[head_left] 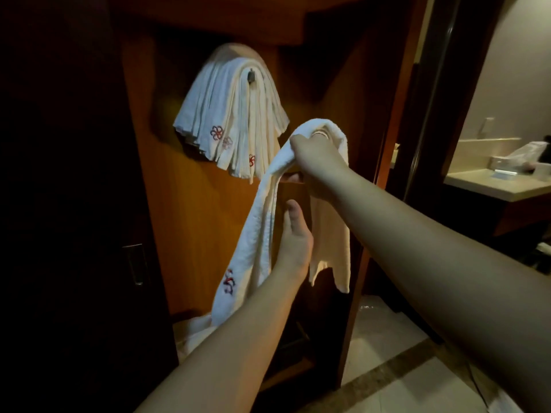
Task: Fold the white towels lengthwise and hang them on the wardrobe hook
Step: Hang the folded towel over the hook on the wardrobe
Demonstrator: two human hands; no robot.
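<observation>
Stack of folded white towels [229, 114] draped over wardrobe hook [251, 76], far left. Left hand [293, 236] open, fingers straight against hanging white towel [262, 222], centre. Right hand [317, 153] gripping towel's top fold, just right of stack.

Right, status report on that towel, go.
Right hand grips the white towel at its top fold. Left hand open, flat against the hanging length. Hook already loaded with towels; nothing between.
</observation>
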